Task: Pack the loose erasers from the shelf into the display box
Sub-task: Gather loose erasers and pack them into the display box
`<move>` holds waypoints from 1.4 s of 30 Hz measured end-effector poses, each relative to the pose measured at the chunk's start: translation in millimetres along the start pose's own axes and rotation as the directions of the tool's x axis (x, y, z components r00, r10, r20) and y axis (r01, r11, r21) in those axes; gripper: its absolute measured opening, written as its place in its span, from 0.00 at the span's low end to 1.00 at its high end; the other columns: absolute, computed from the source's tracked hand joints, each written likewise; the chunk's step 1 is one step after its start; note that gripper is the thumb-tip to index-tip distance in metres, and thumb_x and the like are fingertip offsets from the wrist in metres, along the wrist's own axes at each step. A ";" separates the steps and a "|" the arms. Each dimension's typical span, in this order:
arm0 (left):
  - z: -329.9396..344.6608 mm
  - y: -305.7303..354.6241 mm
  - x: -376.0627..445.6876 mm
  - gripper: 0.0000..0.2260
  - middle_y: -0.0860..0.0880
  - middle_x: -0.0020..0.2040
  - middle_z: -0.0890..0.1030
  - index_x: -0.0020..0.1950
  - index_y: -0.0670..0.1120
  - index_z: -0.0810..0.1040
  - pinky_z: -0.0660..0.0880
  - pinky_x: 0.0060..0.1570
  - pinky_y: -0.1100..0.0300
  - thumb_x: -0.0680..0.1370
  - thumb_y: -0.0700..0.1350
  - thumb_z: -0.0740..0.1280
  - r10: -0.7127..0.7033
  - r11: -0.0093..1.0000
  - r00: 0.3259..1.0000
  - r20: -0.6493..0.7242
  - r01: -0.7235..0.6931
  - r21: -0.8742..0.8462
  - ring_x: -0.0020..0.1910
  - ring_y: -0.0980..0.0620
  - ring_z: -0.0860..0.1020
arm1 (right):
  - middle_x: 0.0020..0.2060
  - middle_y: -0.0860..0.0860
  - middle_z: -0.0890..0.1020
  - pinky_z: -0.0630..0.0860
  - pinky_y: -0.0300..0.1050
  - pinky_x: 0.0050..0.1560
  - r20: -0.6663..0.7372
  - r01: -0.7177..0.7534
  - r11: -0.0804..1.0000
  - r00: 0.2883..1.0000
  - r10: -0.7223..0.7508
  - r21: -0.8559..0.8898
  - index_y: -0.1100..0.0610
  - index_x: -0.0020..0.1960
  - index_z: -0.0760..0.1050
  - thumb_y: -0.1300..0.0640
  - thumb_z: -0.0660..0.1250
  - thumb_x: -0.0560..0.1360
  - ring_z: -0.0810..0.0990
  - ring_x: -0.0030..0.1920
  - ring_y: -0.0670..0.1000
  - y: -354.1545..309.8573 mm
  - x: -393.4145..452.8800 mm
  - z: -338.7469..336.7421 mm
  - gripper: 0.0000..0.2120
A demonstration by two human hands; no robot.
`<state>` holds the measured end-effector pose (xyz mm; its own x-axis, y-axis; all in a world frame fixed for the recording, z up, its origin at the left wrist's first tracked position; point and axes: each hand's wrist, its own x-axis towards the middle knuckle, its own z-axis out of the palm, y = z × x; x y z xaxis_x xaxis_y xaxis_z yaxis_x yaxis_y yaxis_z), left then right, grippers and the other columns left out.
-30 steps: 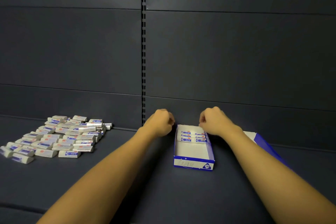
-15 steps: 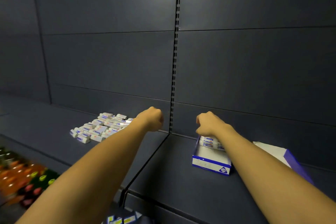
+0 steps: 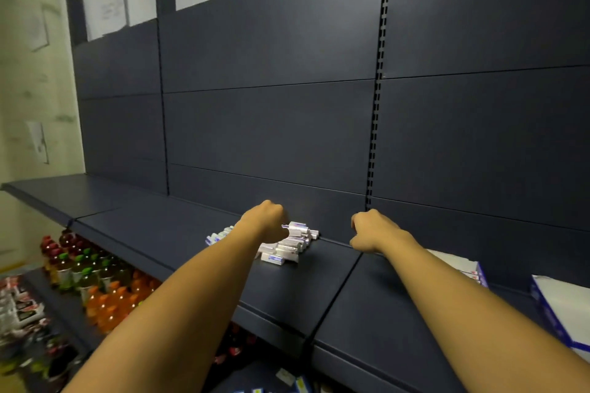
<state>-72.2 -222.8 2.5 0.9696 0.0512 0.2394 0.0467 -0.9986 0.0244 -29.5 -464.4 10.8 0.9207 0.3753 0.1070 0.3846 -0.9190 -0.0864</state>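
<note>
Bottled drinks (image 3: 95,277) with red, green and orange contents stood in rows on a lower shelf at the left. Blurred packets (image 3: 19,306) lay beside them. Paper sheets (image 3: 38,142) were stuck to the pale wall (image 3: 19,41), left of the dark back panels (image 3: 271,124).

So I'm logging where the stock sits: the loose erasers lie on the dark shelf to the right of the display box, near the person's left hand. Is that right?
Not quite. In the head view the loose erasers lie on the dark shelf to the left of the display box, not the right. They are indeed near the left hand.
</note>
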 end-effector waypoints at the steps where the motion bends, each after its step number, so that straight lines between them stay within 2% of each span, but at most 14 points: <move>1: -0.1 -9.4 -3.7 0.18 0.44 0.66 0.78 0.69 0.46 0.78 0.78 0.61 0.47 0.80 0.50 0.68 -0.003 1.000 1.000 0.000 0.003 0.005 0.61 0.43 0.78 | 0.54 0.58 0.80 0.73 0.47 0.39 0.003 0.000 1.000 1.000 0.000 0.003 0.61 0.62 0.76 0.61 0.64 0.74 0.80 0.45 0.55 -11.0 0.4 2.0 0.17; 4: -0.4 -38.3 -12.3 0.19 0.45 0.68 0.77 0.70 0.47 0.76 0.77 0.62 0.48 0.80 0.51 0.67 0.006 1.000 1.000 0.016 -0.006 0.016 0.63 0.43 0.77 | 0.58 0.59 0.79 0.74 0.48 0.40 0.002 0.001 1.000 1.000 -0.001 0.011 0.62 0.65 0.75 0.62 0.63 0.74 0.81 0.55 0.58 -44.6 3.4 9.0 0.19; 6: -2.5 -59.1 -16.9 0.19 0.45 0.69 0.76 0.71 0.48 0.76 0.77 0.61 0.49 0.80 0.51 0.67 0.024 1.000 0.999 0.031 -0.024 0.016 0.63 0.43 0.77 | 0.58 0.59 0.79 0.79 0.50 0.44 0.008 0.005 1.000 1.000 -0.005 0.012 0.61 0.64 0.75 0.62 0.63 0.74 0.82 0.54 0.57 -68.8 5.6 12.4 0.19; 9: -3.9 -88.1 -20.8 0.19 0.45 0.68 0.77 0.71 0.47 0.76 0.77 0.62 0.49 0.81 0.51 0.67 0.057 0.998 0.998 0.041 -0.057 0.001 0.63 0.44 0.78 | 0.53 0.57 0.79 0.78 0.49 0.43 -0.005 0.011 1.000 1.000 -0.011 0.007 0.59 0.60 0.76 0.60 0.64 0.74 0.80 0.47 0.56 -102.5 7.3 15.9 0.14; 16: 4.3 -141.5 -17.4 0.19 0.45 0.68 0.78 0.70 0.48 0.76 0.78 0.62 0.49 0.80 0.50 0.67 0.115 0.993 0.992 0.044 -0.114 -0.028 0.62 0.45 0.78 | 0.53 0.55 0.78 0.79 0.48 0.44 -0.012 -0.014 1.000 1.000 0.014 0.001 0.58 0.60 0.75 0.60 0.64 0.73 0.81 0.50 0.56 -151.2 12.5 29.8 0.15; 23: 27.5 -169.1 7.1 0.17 0.46 0.68 0.78 0.69 0.48 0.77 0.78 0.61 0.50 0.80 0.45 0.67 0.130 0.991 0.990 0.061 -0.127 -0.051 0.62 0.45 0.78 | 0.55 0.57 0.81 0.81 0.51 0.49 -0.016 -0.047 0.999 0.999 0.047 -0.007 0.59 0.62 0.77 0.61 0.65 0.73 0.82 0.53 0.58 -156.6 39.4 33.6 0.17; 27: 33.1 -179.8 32.9 0.16 0.46 0.65 0.79 0.67 0.47 0.79 0.79 0.58 0.50 0.79 0.43 0.67 0.119 0.992 0.992 0.049 -0.116 -0.049 0.58 0.46 0.79 | 0.51 0.56 0.81 0.81 0.51 0.48 -0.032 -0.052 0.999 0.998 0.052 -0.001 0.59 0.58 0.78 0.62 0.65 0.72 0.82 0.50 0.57 -153.8 69.4 34.5 0.15; 31: 37.0 -192.8 59.4 0.16 0.46 0.63 0.81 0.65 0.47 0.81 0.81 0.57 0.49 0.78 0.37 0.65 0.110 0.993 0.993 0.050 -0.108 -0.041 0.57 0.45 0.81 | 0.52 0.56 0.81 0.82 0.53 0.51 -0.050 -0.050 0.998 0.997 0.051 0.028 0.59 0.58 0.78 0.61 0.66 0.73 0.82 0.50 0.57 -151.1 102.4 35.2 0.14; 34: 36.4 -206.4 80.3 0.13 0.46 0.59 0.83 0.62 0.46 0.83 0.81 0.56 0.50 0.80 0.39 0.65 0.093 0.995 0.995 0.043 -0.092 -0.031 0.54 0.45 0.81 | 0.54 0.55 0.80 0.82 0.53 0.52 -0.056 -0.033 0.999 0.998 0.035 0.035 0.57 0.60 0.77 0.61 0.67 0.74 0.81 0.50 0.57 -151.6 127.1 35.9 0.14; 37: 39.6 -215.1 97.7 0.11 0.46 0.57 0.83 0.61 0.46 0.83 0.79 0.51 0.55 0.80 0.40 0.65 0.087 0.996 0.996 0.029 -0.086 -0.037 0.52 0.47 0.81 | 0.56 0.55 0.80 0.81 0.52 0.53 -0.060 -0.014 0.999 0.998 0.016 0.037 0.56 0.63 0.76 0.62 0.67 0.75 0.81 0.51 0.57 -151.6 148.2 37.6 0.17; 42: 57.7 -220.8 121.9 0.11 0.47 0.57 0.84 0.59 0.47 0.84 0.81 0.55 0.50 0.81 0.41 0.65 0.099 0.993 0.994 0.041 -0.095 -0.073 0.52 0.46 0.82 | 0.54 0.55 0.80 0.82 0.53 0.53 -0.046 -0.012 1.000 0.999 0.012 0.017 0.56 0.62 0.77 0.62 0.66 0.75 0.81 0.50 0.57 -149.1 169.4 50.5 0.16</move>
<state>49.5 3.3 -29.7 0.9784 -0.0480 0.2008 -0.0636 -0.9954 0.0719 72.5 -257.7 -8.1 0.9214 0.3580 0.1513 0.3750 -0.9211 -0.1043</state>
